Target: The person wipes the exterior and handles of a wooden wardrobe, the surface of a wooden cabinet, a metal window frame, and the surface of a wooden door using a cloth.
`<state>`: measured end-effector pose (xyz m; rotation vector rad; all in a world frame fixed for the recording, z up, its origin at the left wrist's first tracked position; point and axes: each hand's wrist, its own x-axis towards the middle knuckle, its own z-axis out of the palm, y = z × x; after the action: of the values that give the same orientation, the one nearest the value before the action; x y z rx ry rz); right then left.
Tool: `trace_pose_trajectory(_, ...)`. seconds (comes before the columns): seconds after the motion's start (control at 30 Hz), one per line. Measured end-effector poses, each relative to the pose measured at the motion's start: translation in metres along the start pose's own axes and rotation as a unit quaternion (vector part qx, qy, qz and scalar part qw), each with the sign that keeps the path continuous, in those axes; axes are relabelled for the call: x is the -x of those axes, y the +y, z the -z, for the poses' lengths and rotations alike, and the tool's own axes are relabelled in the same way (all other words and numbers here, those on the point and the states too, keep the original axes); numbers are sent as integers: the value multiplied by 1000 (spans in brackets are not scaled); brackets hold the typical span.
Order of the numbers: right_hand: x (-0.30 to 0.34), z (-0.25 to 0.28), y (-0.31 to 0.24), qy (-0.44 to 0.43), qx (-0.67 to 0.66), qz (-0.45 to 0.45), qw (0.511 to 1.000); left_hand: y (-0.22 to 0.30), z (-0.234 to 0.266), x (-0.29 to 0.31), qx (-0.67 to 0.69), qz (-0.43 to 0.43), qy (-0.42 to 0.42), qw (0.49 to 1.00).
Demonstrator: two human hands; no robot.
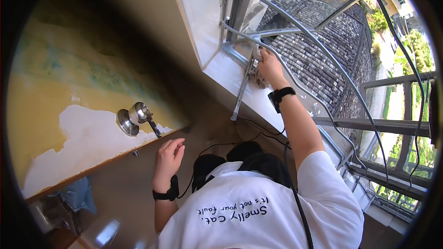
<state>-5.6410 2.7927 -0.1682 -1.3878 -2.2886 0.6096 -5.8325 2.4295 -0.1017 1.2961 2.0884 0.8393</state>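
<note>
White window sill point(264, 102) on the right, curved metal bars point(305, 31) and a tiled roof point(341, 41) beyond it, yellow door point(94, 91) with a peeled white patch on the left. Right hand point(270, 67) pinches a pale piece point(257, 52) near the sill's far corner, at the top end of a grey bar point(243, 87) slanting over the sill's inner edge, with a crumpled rag point(259, 81) just beside the hand. Left hand point(167, 160) hangs near the door's free edge by the steel knob point(138, 113), fingers loosely bent, thumb apart.
</note>
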Motion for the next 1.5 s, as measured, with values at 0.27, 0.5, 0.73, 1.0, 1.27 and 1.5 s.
trace_pose_trajectory(0.27,60,1,-11,-159,18,19,987,-9,-11,-2,4,-38,-30,999)
trace_pose_trajectory(0.5,84,40,14,-155,147,-163,963,-4,-16,-14,-9,-73,-67,995)
trace_pose_trajectory(0.73,30,-7,1,-153,88,-135,975,17,-26,-21,-21,-74,-97,992)
trace_pose_trajectory(1.0,55,14,18,-118,147,-117,975,19,-27,-20,-27,-91,-108,990)
trace_pose_trajectory(1.27,143,73,86,-122,234,-220,939,17,-21,-28,-12,-116,-103,988)
trace_pose_trajectory(1.5,166,76,79,-93,297,-240,920,19,-16,-21,-4,-150,-104,983)
